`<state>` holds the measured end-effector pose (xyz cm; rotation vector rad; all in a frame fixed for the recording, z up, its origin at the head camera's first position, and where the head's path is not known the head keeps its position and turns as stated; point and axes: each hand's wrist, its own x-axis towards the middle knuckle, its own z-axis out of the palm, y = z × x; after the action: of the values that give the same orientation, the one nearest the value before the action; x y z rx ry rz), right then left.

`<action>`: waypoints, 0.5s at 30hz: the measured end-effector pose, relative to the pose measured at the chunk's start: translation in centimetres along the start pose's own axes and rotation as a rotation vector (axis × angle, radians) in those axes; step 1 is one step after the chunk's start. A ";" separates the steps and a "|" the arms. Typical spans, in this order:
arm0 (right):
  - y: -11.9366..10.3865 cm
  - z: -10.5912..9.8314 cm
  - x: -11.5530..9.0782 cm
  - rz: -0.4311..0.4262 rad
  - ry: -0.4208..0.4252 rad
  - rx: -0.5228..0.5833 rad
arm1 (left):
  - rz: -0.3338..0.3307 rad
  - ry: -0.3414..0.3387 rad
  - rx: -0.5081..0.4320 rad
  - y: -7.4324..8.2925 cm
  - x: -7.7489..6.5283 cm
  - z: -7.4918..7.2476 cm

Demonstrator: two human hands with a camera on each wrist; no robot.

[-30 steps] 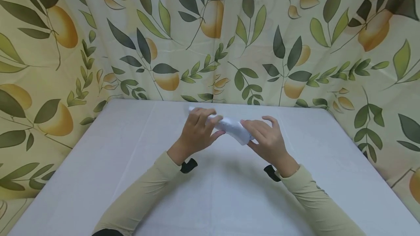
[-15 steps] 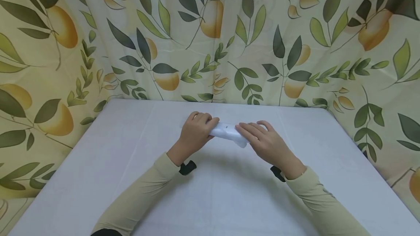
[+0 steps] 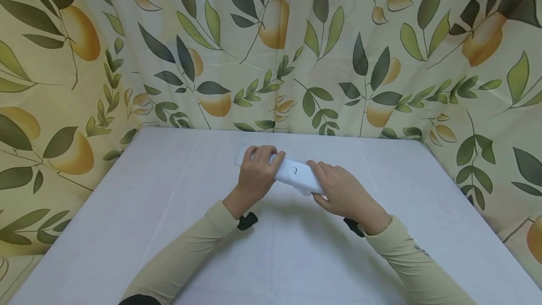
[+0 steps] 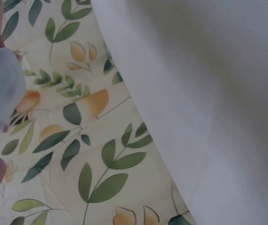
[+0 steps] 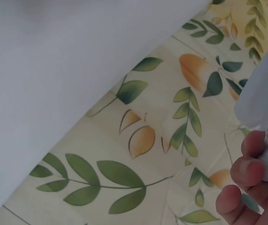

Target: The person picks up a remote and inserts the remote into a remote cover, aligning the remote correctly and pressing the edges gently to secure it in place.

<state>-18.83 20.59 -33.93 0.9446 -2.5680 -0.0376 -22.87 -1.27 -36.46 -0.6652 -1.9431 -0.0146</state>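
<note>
Both hands hold a long white plastic packet [image 3: 298,176] above the table, tilted with its right end lower. My left hand [image 3: 257,173] grips it left of the middle, fingers curled over the top; a translucent end sticks out beyond them. At the other end my right hand [image 3: 344,193] grips it, the thumb below and fingers above. A small dark mark shows on its upper face. In the left wrist view, the packet [image 4: 3,93] and a thumb tip appear at the left edge. Blue print shows on the packet [image 5: 263,93] in the right wrist view, beside curled fingertips [image 5: 247,171].
A white-covered table [image 3: 279,258] lies beneath the hands. Behind it and at both sides hangs a curtain [image 3: 254,84] printed with leaves and orange fruit. Black straps [image 3: 247,220] sit at the wrists.
The packet was bent between the hands and now lies straighter and flatter, its marked face turned upward. The left fingers have closed further over it; the right hand has moved slightly lower.
</note>
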 end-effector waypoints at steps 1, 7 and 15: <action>0.0 0.0 -0.1 0.005 -0.009 0.017 | 0.004 0.012 0.010 0.0 0.0 0.0; 0.1 0.3 -0.6 0.004 0.069 0.073 | 0.040 0.049 0.023 -0.2 0.1 -0.1; 1.0 1.1 -1.0 -0.063 0.262 0.015 | 0.176 -0.155 -0.297 -0.8 0.6 -1.3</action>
<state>-19.17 21.89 -35.15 0.9668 -2.3014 0.0826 -22.37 -2.02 -35.15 -1.0592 -2.0437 -0.1492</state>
